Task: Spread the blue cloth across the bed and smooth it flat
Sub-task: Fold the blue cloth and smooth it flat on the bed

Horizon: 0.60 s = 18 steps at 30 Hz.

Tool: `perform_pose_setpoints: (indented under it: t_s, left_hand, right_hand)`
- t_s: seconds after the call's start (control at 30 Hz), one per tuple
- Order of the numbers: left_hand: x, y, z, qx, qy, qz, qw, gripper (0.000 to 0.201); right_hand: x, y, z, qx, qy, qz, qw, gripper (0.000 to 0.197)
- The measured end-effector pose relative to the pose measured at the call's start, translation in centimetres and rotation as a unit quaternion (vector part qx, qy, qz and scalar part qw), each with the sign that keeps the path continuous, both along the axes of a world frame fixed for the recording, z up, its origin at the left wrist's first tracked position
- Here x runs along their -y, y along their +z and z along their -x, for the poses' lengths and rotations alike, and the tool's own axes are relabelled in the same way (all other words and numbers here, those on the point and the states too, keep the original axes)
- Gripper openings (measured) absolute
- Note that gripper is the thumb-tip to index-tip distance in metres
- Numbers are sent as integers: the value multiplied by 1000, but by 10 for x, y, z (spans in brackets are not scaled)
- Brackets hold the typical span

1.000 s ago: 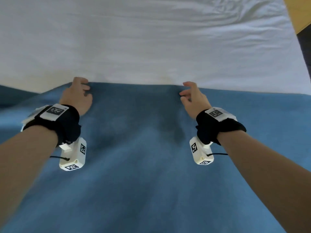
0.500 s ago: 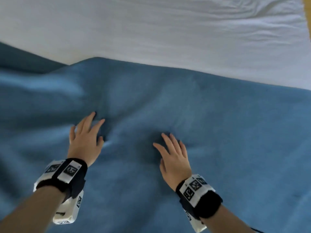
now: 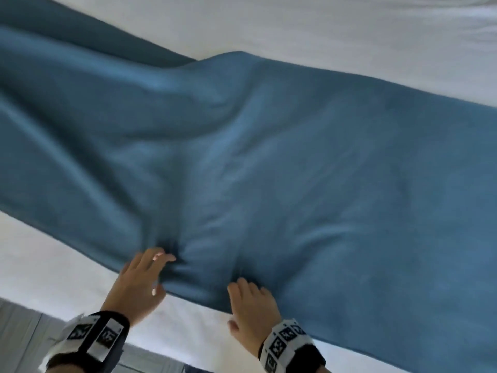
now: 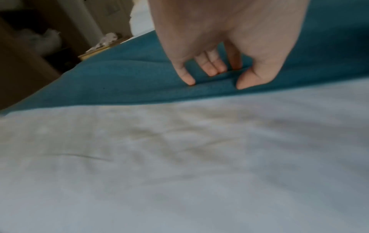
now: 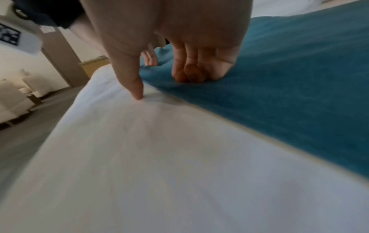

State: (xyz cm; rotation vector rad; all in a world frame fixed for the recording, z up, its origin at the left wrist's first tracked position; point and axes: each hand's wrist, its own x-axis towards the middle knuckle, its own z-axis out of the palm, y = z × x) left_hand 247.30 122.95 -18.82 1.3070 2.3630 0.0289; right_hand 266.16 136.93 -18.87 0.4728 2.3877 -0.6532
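The blue cloth (image 3: pixel 295 157) lies slantwise over the white bed sheet (image 3: pixel 336 33), rumpled with long folds on its left half. Both hands sit at its near edge. My left hand (image 3: pixel 145 275) claws into the cloth with bent fingers, and creases fan out from its fingertips (image 3: pixel 168 257). In the left wrist view the left hand (image 4: pixel 217 78) pinches a low ridge of the cloth (image 4: pixel 129 75). My right hand (image 3: pixel 250 300) has its fingers curled into the cloth (image 5: pixel 289 78) at its hem. The right hand (image 5: pixel 162 87) rests its thumb on the bare sheet (image 5: pixel 139 157).
A strip of bare white sheet (image 4: pixel 179 157) runs between the cloth's hem and the bed's near edge (image 3: pixel 53 302). Grey floor (image 3: pixel 18 324) lies beyond that edge. A wooden bedside unit (image 4: pixel 95 52) and pale furniture (image 5: pixel 12 102) stand off the bed.
Both hands have swept from the cloth's far edge over its middle to its near edge. Their fingers, flat half a second ago, are now bent into the cloth, which has bunched there.
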Motion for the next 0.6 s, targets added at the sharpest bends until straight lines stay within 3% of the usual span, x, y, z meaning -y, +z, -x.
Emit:
perform_pose_setpoints:
  t_s: [0.1, 0.2, 0.27, 0.33, 0.4, 0.47, 0.53, 0.6]
  left_hand:
    - [20, -6, 17, -30, -99, -18, 995, 59]
    - [25, -15, 36, -54, -184, -36, 981, 70]
    - [27, -18, 50, -77, -201, -38, 976, 63]
    - [30, -16, 68, -94, -178, -43, 979, 36]
    - [38, -12, 94, -87, -122, -43, 988, 21]
    - [54, -7, 122, -69, -54, -31, 996, 23]
    - [71, -2, 147, -59, -13, -3, 998, 28]
    - [83, 5, 157, -59, -42, 11, 997, 21]
  right_hand:
    - [15, -2, 20, -4, -19, -45, 999, 52]
    - [29, 0, 46, -15, -43, -67, 997, 53]
    - [41, -3, 65, -33, -61, -56, 996, 49]
    - [51, -10, 83, -50, -74, -55, 995, 43]
    - [58, -13, 97, -66, -109, -62, 990, 37]
    - [64, -13, 106, -61, -133, -64, 987, 33]
    - [73, -15, 111, -38, -100, -58, 993, 34]
    - [83, -17, 113, -10, -45, -43, 998, 42]
